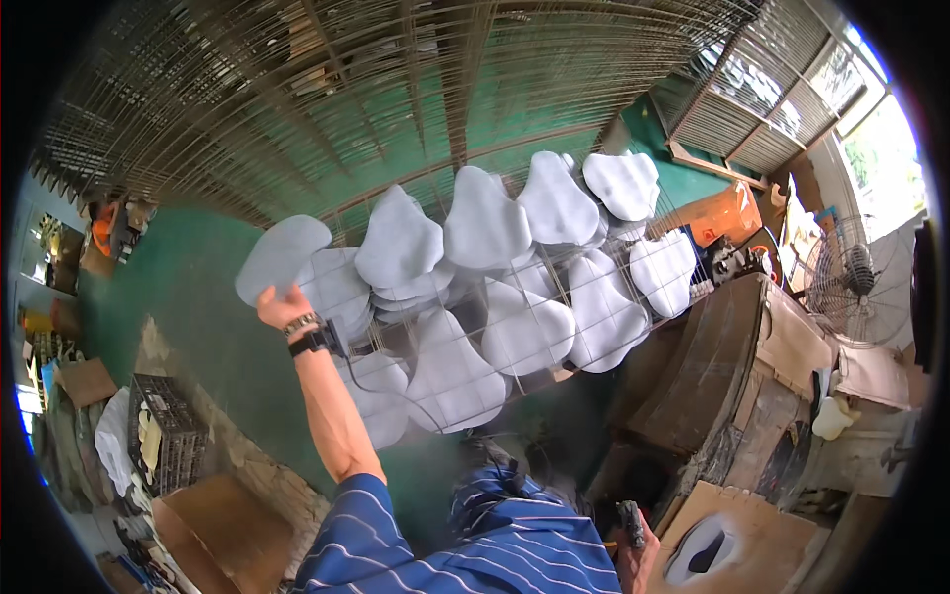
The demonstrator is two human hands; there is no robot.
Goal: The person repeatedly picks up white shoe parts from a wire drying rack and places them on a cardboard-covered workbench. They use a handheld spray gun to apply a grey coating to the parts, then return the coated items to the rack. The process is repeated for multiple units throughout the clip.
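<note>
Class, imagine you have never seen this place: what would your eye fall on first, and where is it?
The mass of pale grey, saddle-shaped pieces spread across the middle draws the eye first. Next comes the left hand, left of centre, holding the leftmost piece by its lower edge. Wire racks fill much of the top, and a large wire fan stands at the far right.

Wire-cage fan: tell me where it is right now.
In the head view, the wire-cage fan is near the right edge, below the bright opening and just above a piece of brown cardboard.
</note>
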